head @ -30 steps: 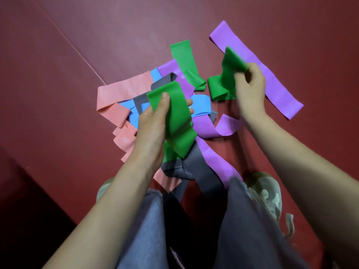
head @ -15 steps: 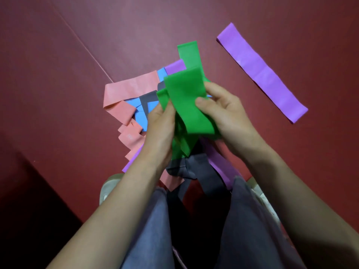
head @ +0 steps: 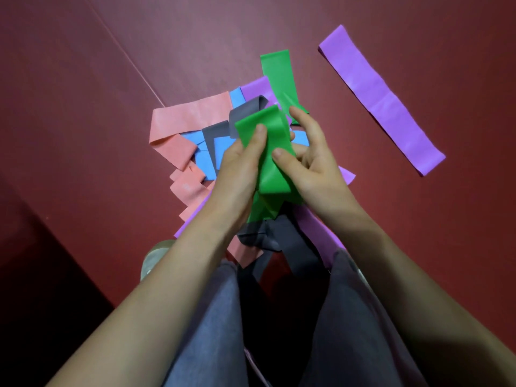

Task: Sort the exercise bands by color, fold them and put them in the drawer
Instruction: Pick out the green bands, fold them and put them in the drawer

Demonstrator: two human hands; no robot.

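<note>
Your left hand (head: 240, 169) grips the green bundle (head: 269, 152), thumb pressed flat on its face and fingers curled behind it. Your right hand (head: 315, 169) pinches the same bundle from the other side, thumb on the front and forefinger reaching up past its edge. That's two hands on one bundle, and how many green layers it holds I can't tell. It's raised just above the pile (head: 195, 152), long axis running away from you, far end tipped slightly left, near end hanging toward your knees. Beyond your fingers one loose green band (head: 279, 76) lies on top of the pile, pointing away from you too. Under it, pink, blue, grey and purple bands cross each other, too tangled to count. Well apart on your right, one purple strip (head: 382, 99) lies flat on the red floor (head: 83, 107), running diagonally from far-left to near-right.
</note>
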